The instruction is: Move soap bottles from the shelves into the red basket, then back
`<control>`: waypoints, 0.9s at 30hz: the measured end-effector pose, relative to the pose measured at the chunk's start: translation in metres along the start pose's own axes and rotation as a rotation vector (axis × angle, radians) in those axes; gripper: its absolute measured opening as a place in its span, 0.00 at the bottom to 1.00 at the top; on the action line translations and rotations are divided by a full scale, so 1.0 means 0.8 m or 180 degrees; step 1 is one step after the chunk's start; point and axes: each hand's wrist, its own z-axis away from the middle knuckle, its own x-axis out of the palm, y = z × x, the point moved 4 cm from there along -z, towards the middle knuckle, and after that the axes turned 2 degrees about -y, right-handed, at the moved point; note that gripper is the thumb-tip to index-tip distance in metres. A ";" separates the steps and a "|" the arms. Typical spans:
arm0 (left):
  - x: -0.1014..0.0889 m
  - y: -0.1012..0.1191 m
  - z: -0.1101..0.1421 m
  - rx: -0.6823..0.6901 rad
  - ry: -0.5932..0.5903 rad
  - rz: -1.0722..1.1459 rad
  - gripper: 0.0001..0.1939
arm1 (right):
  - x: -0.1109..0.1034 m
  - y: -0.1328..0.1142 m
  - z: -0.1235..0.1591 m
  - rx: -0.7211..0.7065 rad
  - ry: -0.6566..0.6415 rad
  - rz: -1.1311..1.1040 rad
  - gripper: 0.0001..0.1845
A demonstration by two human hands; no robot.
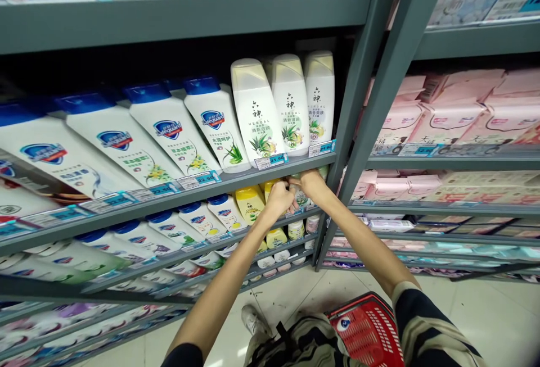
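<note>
On the second shelf down, my left hand (280,197) curls its fingers at the front of a white body wash bottle (301,198) with a green plant print. My right hand (310,182) is bent over the top of that same bottle from the right, and its fingertips are partly hidden. The two hands nearly meet. Just left of them stands a yellow bottle (250,205), with another yellow one behind my left hand. Above, white herbal body wash bottles (258,117) with pale caps line the shelf edge.
Blue-capped Safeguard bottles (162,125) fill the shelf to the left. A shelf rail (236,179) with price tags runs just above my hands. Grey uprights (358,75) stand at the right, beside pink packs (439,122). A red shopping basket (371,327) is below, near my body.
</note>
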 end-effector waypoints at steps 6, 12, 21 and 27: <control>0.003 0.004 0.001 0.0111 0.0033 0.0058 0.19 | -0.007 -0.001 0.014 -0.0036 0.0256 0.0299 0.26; -0.001 -0.027 0.057 -0.0009 -0.0121 0.0740 0.29 | -0.029 0.017 0.084 -0.0247 0.0487 0.0602 0.24; 0.085 -0.235 0.143 -0.0951 -0.0525 0.0978 0.39 | -0.051 0.033 0.078 0.0265 0.0204 0.0191 0.25; 0.118 -0.331 0.207 -0.1259 -0.0557 0.1311 0.55 | -0.048 0.035 0.059 0.0566 0.0365 0.0998 0.18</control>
